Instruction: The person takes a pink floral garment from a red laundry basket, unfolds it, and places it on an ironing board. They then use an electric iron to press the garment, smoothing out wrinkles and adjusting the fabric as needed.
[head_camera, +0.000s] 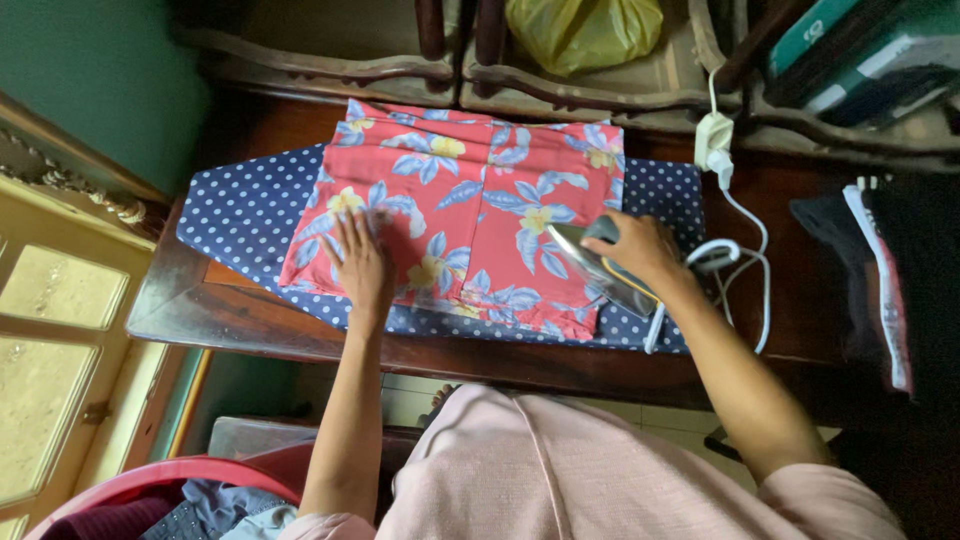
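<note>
A red garment with a blue and yellow flower print (470, 190) lies flat on a navy polka-dot ironing pad (240, 215) on a dark wooden table (250, 320). My left hand (360, 262) presses flat on the garment's left part, fingers spread. My right hand (645, 250) grips the handle of a silver clothes iron (600, 270), which rests on the garment's lower right corner. The iron's white cord (755, 270) loops to the right.
A white plug adapter (714, 140) hangs at the table's back right. A yellow plastic bag (585, 30) sits on the shelf behind. Dark folded clothes (880, 270) lie at the right. A red tub with laundry (170, 500) stands at the lower left, beside a yellow door (50, 330).
</note>
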